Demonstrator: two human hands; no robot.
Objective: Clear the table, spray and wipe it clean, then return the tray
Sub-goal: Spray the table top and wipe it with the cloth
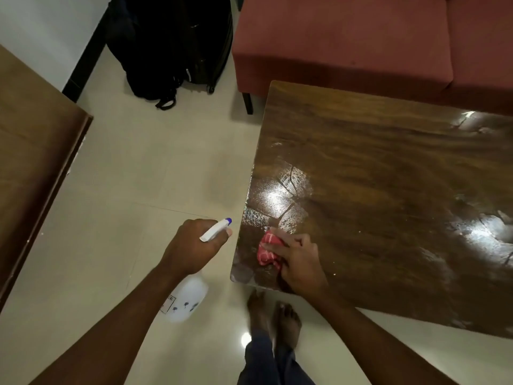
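Observation:
A dark wooden table (388,190) fills the right half of the view, its top glossy with wet streaks near the left corner and the right side. My right hand (299,262) presses a crumpled red cloth (266,252) onto the table's near left corner, fingers curled over it. My left hand (194,245) grips a white spray bottle (188,295) by the neck, just left of the table edge above the floor. Its blue-tipped nozzle (219,227) points toward the table. No tray is in view.
A red sofa (347,43) stands behind the table. A black bag and suitcase (172,45) lean at the back by the wall. A brown wooden surface (33,151) borders the left. Beige floor tiles (138,176) lie between; my bare feet (277,318) stand by the table corner.

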